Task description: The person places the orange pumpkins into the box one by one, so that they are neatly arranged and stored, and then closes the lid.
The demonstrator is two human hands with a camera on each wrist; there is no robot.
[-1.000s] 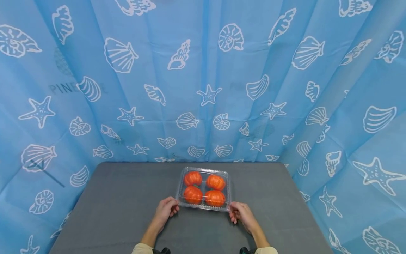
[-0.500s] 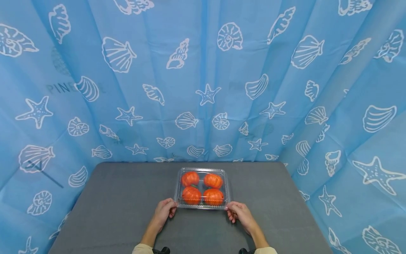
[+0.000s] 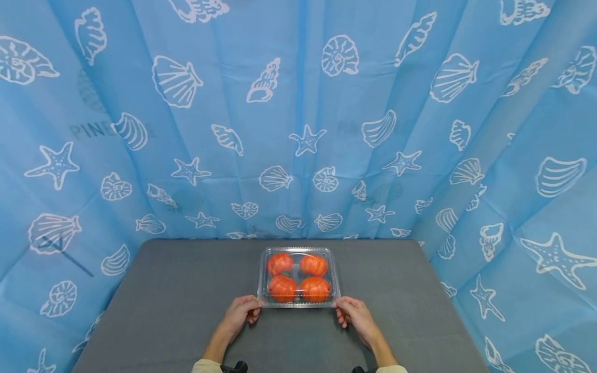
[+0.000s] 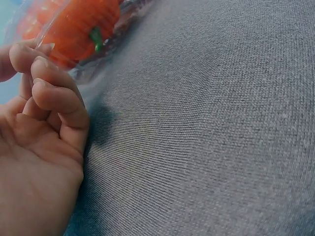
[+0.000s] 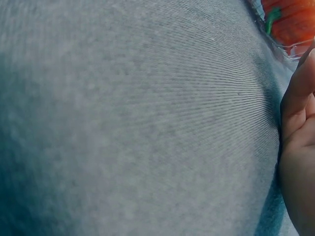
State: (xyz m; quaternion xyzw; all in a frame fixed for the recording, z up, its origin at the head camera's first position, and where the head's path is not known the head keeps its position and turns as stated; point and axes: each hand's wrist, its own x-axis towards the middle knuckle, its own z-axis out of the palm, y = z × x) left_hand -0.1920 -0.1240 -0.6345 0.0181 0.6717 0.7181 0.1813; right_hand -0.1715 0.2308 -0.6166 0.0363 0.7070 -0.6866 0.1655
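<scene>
A clear plastic clamshell box [image 3: 299,304] with its lid down sits near the middle of the grey table. Inside lie several orange, ribbed toy pumpkins [image 3: 282,288]. At the box's near left corner my left hand [image 3: 241,314] pinches the rim between thumb and index finger, the other fingers curled beneath. My right hand [image 3: 355,315] pinches the near right corner in the same way. In the left wrist view, one pumpkin [image 4: 81,29] shows a green stem through the plastic. The right wrist view has another pumpkin [image 5: 295,24] in its upper corner; most of that hand is cut off.
Grey cloth covers the table [image 3: 186,290], whose far edge runs just behind the box. A blue curtain [image 3: 298,119] printed with white shells and starfish hangs behind and along both sides.
The box has shifted slightly left and turned a little, so its near edge now runs straighter across. Both hands have kept their grip on its near corners.
</scene>
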